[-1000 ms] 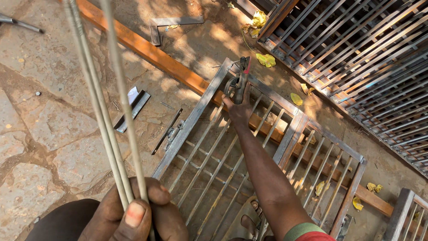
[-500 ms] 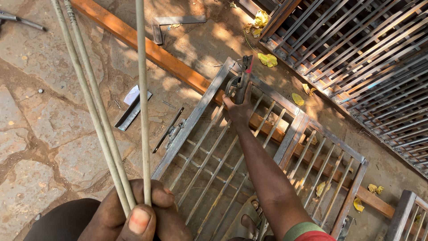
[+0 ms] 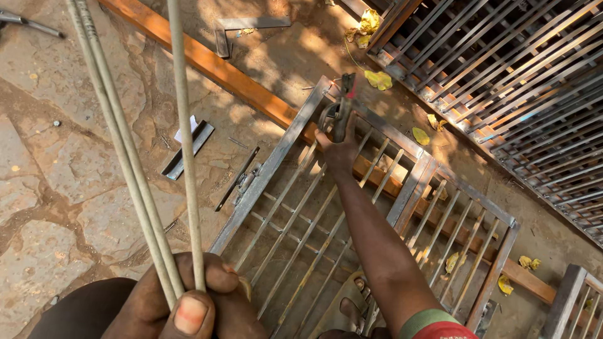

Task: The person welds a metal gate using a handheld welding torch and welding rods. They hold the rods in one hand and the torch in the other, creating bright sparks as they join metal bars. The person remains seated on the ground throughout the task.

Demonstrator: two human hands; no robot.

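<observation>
My left hand (image 3: pixel 188 301) is close to the camera at the bottom, gripping several thin grey welding rods (image 3: pixel 135 163) that fan upward to the top edge. My right hand (image 3: pixel 339 147) reaches far out over a grey metal grille frame (image 3: pixel 276 157) lying on the ground. It grips a dark electrode holder (image 3: pixel 344 107) at the frame's top corner. The arm runs from a red and green sleeve (image 3: pixel 433 323) at the bottom.
An orange-painted bar (image 3: pixel 207 63) lies diagonally under the frame on stone paving. Small metal offcuts (image 3: pixel 188 147) and an angle piece (image 3: pixel 242 28) lie to the left. Another large barred grille (image 3: pixel 502 81) fills the upper right. Yellow leaves (image 3: pixel 379 78) are scattered about.
One rod in my left hand has swung apart from the others toward the right. My right hand stays at the frame's corner with the holder.
</observation>
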